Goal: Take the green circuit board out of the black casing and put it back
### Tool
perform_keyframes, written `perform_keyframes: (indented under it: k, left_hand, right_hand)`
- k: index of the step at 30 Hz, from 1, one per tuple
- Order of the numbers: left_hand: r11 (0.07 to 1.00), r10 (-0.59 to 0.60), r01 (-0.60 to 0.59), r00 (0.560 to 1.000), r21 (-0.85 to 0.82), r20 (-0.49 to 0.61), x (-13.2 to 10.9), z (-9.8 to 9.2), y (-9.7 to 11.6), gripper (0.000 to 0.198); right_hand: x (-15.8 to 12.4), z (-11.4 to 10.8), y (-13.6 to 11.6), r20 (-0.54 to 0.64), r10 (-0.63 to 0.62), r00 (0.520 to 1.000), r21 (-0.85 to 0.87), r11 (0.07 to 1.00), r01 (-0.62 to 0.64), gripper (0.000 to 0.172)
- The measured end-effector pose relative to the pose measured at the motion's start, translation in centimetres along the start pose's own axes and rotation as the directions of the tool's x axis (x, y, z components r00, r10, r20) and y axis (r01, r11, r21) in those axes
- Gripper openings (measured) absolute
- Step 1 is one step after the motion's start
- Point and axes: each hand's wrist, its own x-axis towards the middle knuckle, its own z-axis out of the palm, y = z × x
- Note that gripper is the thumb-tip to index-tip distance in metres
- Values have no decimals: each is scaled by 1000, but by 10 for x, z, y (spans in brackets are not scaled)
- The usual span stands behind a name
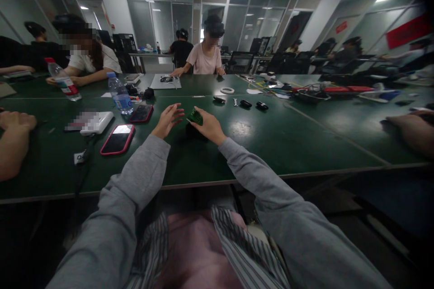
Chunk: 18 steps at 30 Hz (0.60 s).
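Note:
My right hand (208, 125) pinches a small green object (195, 116) above the dark green table (271, 144); I cannot make out what the object is. Just left of it my left hand (167, 120) hovers with its fingers spread, holding nothing, the fingertips close to the green object. Both arms wear grey sleeves. A dark shape lies on the table right under the green object.
Two phones (117, 139) (141, 113), a white box (96, 122) and water bottles (120, 94) lie to the left. Small black parts (246, 103) and a tape roll (227, 90) sit beyond. Other people sit around the table; their arms rest at both edges (13, 140) (415, 131).

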Motion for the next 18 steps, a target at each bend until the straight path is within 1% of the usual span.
perform_keyframes:
  k: [2, 3, 5, 7, 8, 10, 12, 14, 16, 18]
  left_hand:
    - [1000, -16, 15, 1000, -13, -9, -1, 0, 0, 21]
    - [1000, -20, 19, 1000, -17, -13, -1, 0, -1, 20]
    - [999, -23, 22, 1000, -33, -14, 0, 1, -2, 20]
    - [997, -28, 28, 1000, -69, 1, 0, 2, -2, 23]
    - [996, -31, 33, 999, -86, 17, 1, 4, -2, 25]
    - [994, -47, 53, 997, -98, 67, -1, 9, -2, 30]
    - [993, -77, 88, 988, -75, 131, -4, 17, -2, 33]
    - [992, -107, 118, 973, -43, 204, -9, 26, -5, 33]
    - [994, -97, 108, 963, -33, 252, -14, 33, -9, 31]
    - [996, -55, 71, 967, -55, 247, -16, 36, -13, 28]
  right_hand:
    - [-7, -6, -1, 0, -43, 999, -72, 996, 43, 65]
    - [-11, -10, -2, -20, -60, 998, -97, 994, 58, 63]
    - [-18, -17, -6, -103, -82, 991, -97, 993, 72, 61]
    - [-20, -21, -11, -219, -60, 974, -20, 998, 57, 60]
    - [-19, -22, -14, -263, -27, 965, 37, 999, 38, 60]
    - [-11, -19, -21, -307, 55, 950, 137, 990, -13, 59]
    - [0, -11, -27, -323, 108, 940, 174, 983, -53, 58]
    - [11, 1, -34, -322, 114, 940, 148, 987, -69, 55]
    - [18, 13, -41, -275, 93, 957, 94, 993, -70, 56]
    - [19, 20, -46, -196, 50, 979, 44, 998, -42, 63]
